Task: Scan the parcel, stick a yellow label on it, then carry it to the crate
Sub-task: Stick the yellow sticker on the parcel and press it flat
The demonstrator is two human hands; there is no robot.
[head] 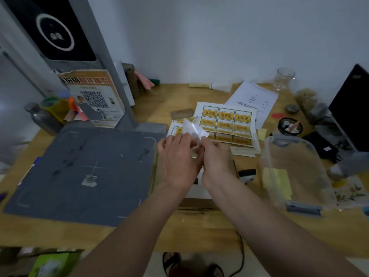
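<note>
A brown cardboard parcel (196, 202) with a white shipping label lies on the wooden desk, mostly hidden under my forearms. Above it, my left hand (176, 154) and my right hand (216, 156) both pinch a small white slip of label paper (192, 128), which curls upward between them. Whether its face is yellow cannot be seen. Just beyond my hands lies a sheet of yellow labels (225, 121) on a stack of similar sheets. A black and white handheld scanner (247, 174) rests on the desk right of the parcel.
A grey scanning mat (79, 172) with an upright post (99, 47) fills the left of the desk. A clear plastic lidded box (295, 168) stands at right, a dark monitor (351, 108) beyond it. Papers (253, 98), a glass (284, 78) and a metal bottle (43, 118) crowd the edges.
</note>
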